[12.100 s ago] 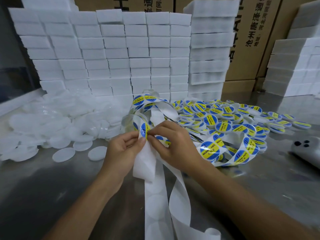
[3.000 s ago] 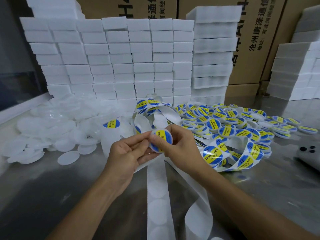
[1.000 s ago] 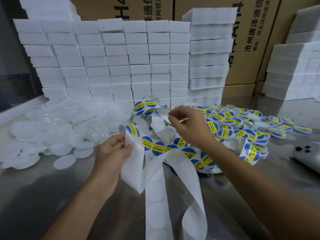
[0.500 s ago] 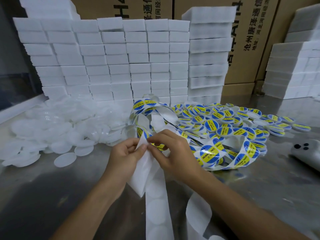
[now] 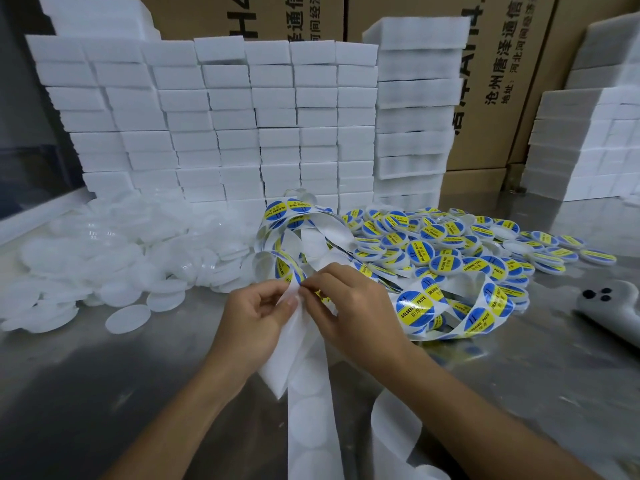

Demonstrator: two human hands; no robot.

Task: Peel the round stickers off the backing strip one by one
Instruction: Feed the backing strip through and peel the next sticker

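A long white backing strip [image 5: 308,407] trails down the metal table toward me, its lower part bare with round empty outlines. Its upper part loops behind my hands and carries round blue-and-yellow stickers [image 5: 415,306]. My left hand [image 5: 252,320] pinches the strip's fold between thumb and fingers. My right hand [image 5: 349,303] meets it fingertip to fingertip and pinches the edge of a sticker [image 5: 320,293] on the strip. That sticker is mostly hidden by my fingers.
A heap of stickered round lids [image 5: 450,244] lies at centre right, plain translucent lids [image 5: 114,258] at left. Stacked white foam blocks [image 5: 221,126] and cardboard boxes [image 5: 502,81] wall the back. A grey device [image 5: 609,306] lies at the right edge.
A second ago my right hand reached to the lid heap while my left held the strip apart. Both hands have come back together at the strip and now pinch it closely.
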